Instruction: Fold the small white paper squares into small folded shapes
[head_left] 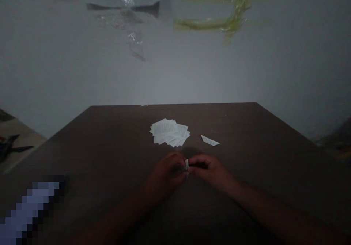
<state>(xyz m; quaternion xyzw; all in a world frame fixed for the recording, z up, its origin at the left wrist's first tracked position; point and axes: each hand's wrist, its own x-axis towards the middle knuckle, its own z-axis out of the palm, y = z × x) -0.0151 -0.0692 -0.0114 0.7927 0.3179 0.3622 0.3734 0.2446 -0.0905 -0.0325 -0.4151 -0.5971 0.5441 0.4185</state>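
A small piece of printed paper is pinched between my two hands, just above the dark table. My left hand closes on it from the left, thumb and fingers together. From the right, the fingertips of my right hand grip its other side. Most of the paper is hidden by the fingers, so its shape is hard to make out. Beyond my hands lies a loose, fanned pile of printed paper squares. To the right of the pile, a folded paper strip with slanted ends rests on the table.
The brown table runs back to a pale wall. Plastic and yellow tape hang on the wall. A blurred, pixelated bright object is at the lower left. Dark items lie beyond the table's left edge.
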